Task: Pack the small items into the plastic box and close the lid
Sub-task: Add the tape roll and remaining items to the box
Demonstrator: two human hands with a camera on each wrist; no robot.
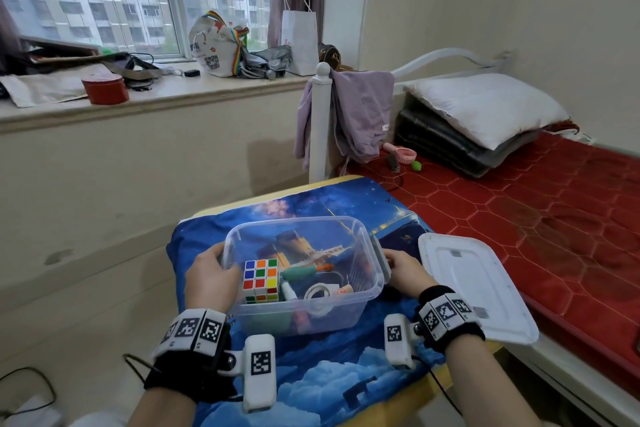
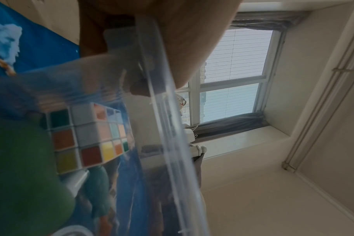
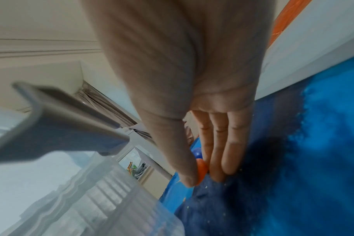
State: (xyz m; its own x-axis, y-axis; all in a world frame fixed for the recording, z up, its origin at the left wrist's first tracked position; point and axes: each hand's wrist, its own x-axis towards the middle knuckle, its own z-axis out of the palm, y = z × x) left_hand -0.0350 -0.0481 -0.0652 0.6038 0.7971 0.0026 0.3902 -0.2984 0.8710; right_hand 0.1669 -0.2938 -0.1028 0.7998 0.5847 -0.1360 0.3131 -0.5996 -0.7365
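A clear plastic box (image 1: 301, 218) stands without its lid on the blue-cloth table. Inside lie a colour cube (image 1: 261, 279), a green pen (image 1: 298, 273), a tape roll (image 1: 320, 293) and a few more small items. My left hand (image 1: 216, 258) grips the box's left wall at the rim (image 2: 164, 111), and the cube (image 2: 87, 138) shows through the plastic. My right hand (image 1: 398, 267) is low on the cloth beside the grey latch (image 1: 381, 258). Its thumb and fingers pinch a small orange item (image 3: 202, 170), which is hidden in the head view. The white lid (image 1: 474, 288) lies to the right.
A bed with a red mattress (image 1: 536, 204) adjoins the table on the right, and the lid rests partly on its edge. A white bedpost (image 1: 320, 121) draped with clothes stands behind the table. A cluttered windowsill (image 1: 173, 94) runs along the far wall.
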